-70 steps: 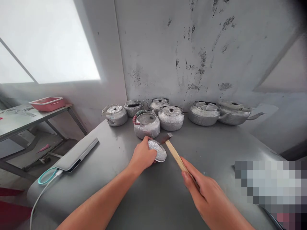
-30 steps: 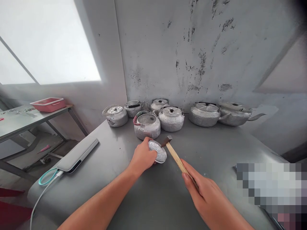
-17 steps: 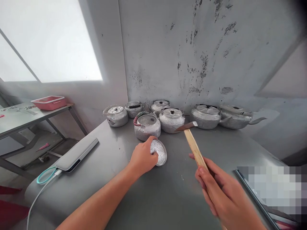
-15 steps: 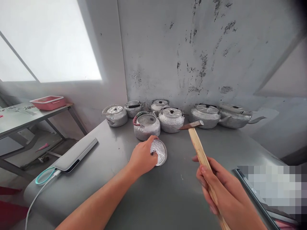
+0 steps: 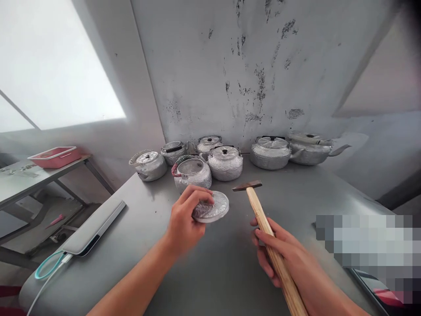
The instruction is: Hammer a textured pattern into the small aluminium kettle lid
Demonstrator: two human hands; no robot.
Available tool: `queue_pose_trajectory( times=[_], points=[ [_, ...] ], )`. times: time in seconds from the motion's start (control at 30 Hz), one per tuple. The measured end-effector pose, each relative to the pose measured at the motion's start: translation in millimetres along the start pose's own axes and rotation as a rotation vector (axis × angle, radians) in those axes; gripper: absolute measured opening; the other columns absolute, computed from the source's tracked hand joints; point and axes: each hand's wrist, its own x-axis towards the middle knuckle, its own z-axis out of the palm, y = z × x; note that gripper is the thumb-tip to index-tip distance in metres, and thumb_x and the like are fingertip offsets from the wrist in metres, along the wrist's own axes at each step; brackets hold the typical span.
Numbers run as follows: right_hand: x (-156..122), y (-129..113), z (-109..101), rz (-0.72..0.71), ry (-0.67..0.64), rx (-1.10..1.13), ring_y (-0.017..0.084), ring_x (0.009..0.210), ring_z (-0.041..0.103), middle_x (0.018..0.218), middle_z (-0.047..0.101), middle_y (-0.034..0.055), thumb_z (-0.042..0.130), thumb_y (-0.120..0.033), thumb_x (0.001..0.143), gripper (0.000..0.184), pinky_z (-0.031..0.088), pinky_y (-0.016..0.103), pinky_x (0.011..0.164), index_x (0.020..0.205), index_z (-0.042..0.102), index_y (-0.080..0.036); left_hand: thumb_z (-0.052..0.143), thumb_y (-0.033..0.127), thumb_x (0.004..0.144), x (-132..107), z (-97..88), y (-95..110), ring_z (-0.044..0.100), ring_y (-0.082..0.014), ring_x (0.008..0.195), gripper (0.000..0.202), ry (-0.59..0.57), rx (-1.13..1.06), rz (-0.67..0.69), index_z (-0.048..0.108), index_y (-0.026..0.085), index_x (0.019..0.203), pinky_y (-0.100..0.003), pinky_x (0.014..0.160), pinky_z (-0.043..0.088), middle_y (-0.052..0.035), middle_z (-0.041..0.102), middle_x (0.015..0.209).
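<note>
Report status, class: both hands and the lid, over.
Left hand grips the lid. Right hand holds the hammer, head apart from the lid. Open kettle just behind the lid.

The lid (image 5: 213, 206) held in the left hand (image 5: 182, 221) is bright silvery metal, dimpled all over. The hammer (image 5: 258, 210) gripped by the right hand (image 5: 297, 259) has a pale, bare wooden handle and a dull brown metal head. The counter (image 5: 223, 272) is smooth, matt grey metal. Just behind the lid, the open kettle (image 5: 192, 173) is the same dimpled metal, its handle wound in red and dark cord.
</note>
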Motion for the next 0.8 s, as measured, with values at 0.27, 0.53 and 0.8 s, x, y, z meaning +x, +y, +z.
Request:
queue_pose_trajectory(
  times=[0.27, 0.53, 0.8],
  points=[
    [-15.3, -6.1, -3.8, -0.072, -0.159, 0.042, 0.009, 0.038, 0.021, 0.039, 0.038, -0.0121, 0.059, -0.05, 0.089, 0.03, 0.024, 0.019, 0.038, 0.105, 0.051, -0.026, 0.044, -0.013, 0.075, -14.1, 10.8, 18.9, 0.055, -0.0242, 0.116, 0.045, -0.111, 0.125, 0.386, 0.062, 0.016, 0.105, -0.04, 0.1, 0.049, -0.0083, 0.053, 0.108],
    [-8.5, 0.0, -10.6, -0.088, -0.235, 0.109, 0.006, 0.036, 0.019, 0.039, 0.037, -0.0149, 0.063, -0.042, 0.089, 0.033, 0.02, 0.017, 0.035, 0.114, 0.049, -0.026, 0.054, -0.007, 0.075, -15.0, 14.6, 19.9, 0.051, -0.0292, 0.126, 0.045, -0.215, 0.2, 0.383, 0.059, 0.017, 0.112, -0.045, 0.106, 0.046, -0.0115, 0.052, 0.12],
    [-5.3, -1.2, -9.7, -0.103, -0.158, 0.085, 0.004, 0.032, 0.024, 0.039, 0.039, -0.0153, 0.071, -0.046, 0.084, 0.037, 0.024, 0.014, 0.033, 0.103, 0.046, -0.026, 0.071, 0.036, 0.077, -8.6, 12.7, 27.8, 0.029, -0.0384, 0.145, 0.083, -0.417, 0.24, 0.168, 0.032, 0.021, 0.149, -0.054, 0.115, 0.033, -0.0164, 0.026, 0.159]
  ],
)
